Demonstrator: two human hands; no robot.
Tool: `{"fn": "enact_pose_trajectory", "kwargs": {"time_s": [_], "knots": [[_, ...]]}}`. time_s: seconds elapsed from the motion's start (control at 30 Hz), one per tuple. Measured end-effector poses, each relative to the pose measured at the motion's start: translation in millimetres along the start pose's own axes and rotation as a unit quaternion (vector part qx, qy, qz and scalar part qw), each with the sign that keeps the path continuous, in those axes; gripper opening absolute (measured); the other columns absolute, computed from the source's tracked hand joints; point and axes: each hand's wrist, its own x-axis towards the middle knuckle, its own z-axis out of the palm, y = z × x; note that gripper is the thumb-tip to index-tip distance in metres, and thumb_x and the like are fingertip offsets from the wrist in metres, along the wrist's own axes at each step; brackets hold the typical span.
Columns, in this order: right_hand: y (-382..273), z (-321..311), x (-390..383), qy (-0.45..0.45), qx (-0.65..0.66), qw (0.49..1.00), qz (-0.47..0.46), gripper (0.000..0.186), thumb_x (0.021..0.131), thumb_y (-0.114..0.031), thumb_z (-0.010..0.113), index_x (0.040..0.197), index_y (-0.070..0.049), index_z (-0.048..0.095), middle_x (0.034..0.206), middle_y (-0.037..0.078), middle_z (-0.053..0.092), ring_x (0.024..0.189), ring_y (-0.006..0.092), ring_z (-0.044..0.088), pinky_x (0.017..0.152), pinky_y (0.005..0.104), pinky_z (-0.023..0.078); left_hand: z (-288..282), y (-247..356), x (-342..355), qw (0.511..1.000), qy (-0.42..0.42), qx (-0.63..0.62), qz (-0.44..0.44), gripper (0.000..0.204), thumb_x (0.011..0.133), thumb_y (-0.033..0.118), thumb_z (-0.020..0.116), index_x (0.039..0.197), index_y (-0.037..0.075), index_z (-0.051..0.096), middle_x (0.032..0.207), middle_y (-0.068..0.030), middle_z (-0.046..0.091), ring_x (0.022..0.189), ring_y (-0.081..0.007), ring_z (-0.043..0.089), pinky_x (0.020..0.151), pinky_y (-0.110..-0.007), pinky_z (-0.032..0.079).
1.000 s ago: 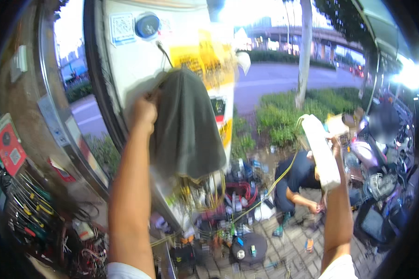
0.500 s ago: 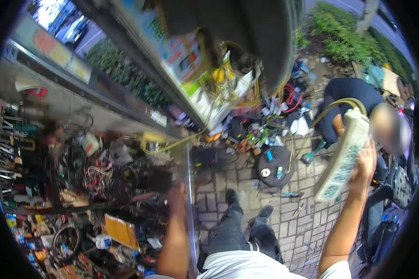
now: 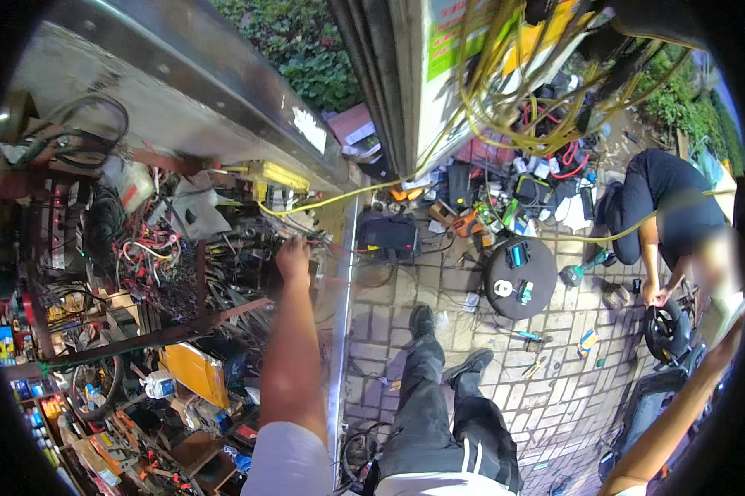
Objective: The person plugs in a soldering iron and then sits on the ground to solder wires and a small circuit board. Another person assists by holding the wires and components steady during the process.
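Reaching left hand [image 3: 293, 256] into tangled wires [image 3: 153, 248], finger state unclear, right hand [image 3: 724, 343] gripping one bottle [image 3: 724, 310], one person crouching [image 3: 666, 211]

At twelve o'clock your yellow cables [image 3: 505, 91] loop; at three a round black stool [image 3: 520, 279]. Your trousers [image 3: 447, 422] are black, white-striped. At eight, an orange panel [image 3: 195, 374].
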Motion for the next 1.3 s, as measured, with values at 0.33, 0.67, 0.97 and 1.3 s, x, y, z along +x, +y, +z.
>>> {"fn": "enact_pose_trajectory", "kwargs": {"time_s": [0.33,0.67,0.97,1.3], "knots": [[225.7,126.8,-89.0,0.083,0.16,0.941,0.287,0.053,0.08,-0.026,0.066,0.124,-0.006,0.046,0.112,0.008,0.058,0.101,0.0199,0.057,0.088,0.0415,0.046,-0.2,3.5,118.8,0.795,0.163,0.552,0.194,0.037,0.079,0.03,0.067,0.072,-0.006,0.065,0.063,-0.0211,0.062,0.057,-0.0344,0.061,0.05,-0.043,0.044],[212.5,122.2,-64.9,0.088,0.153,0.948,0.264,0.056,0.077,-0.028,0.069,0.119,0.001,0.047,0.107,0.009,0.061,0.094,0.0208,0.061,0.085,0.0357,0.05,25.9,20.5,86.7,0.758,0.131,0.612,0.184,0.041,0.09,0.038,0.052,0.095,0.0,0.067,0.085,-0.0222,0.064,0.077,-0.0371,0.062,0.061,-0.047,0.045],[216.1,135.1,-58.1,0.042,0.104,0.955,0.273,0.055,0.074,-0.017,0.073,0.119,0.001,0.047,0.105,0.008,0.061,0.092,0.0178,0.061,0.082,0.0304,0.048,3.5,-26.5,-32.6,0.824,-0.059,0.517,0.222,0.033,0.086,0.028,0.059,0.099,-0.001,0.06,0.089,-0.0197,0.061,0.081,-0.0359,0.058,0.072,-0.043,0.045],[236.6,164.0,-86.2,0.015,0.085,0.967,0.241,0.05,0.077,-0.002,0.069,0.119,0.002,0.043,0.114,0.014,0.057,0.104,0.0194,0.056,0.092,0.0309,0.045,146.4,50.0,-327.6,0.808,-0.406,0.356,0.234,0.021,0.082,0.016,0.066,0.096,0.001,0.062,0.078,-0.0169,0.063,0.068,-0.0313,0.062,0.06,-0.035,0.048]]}}
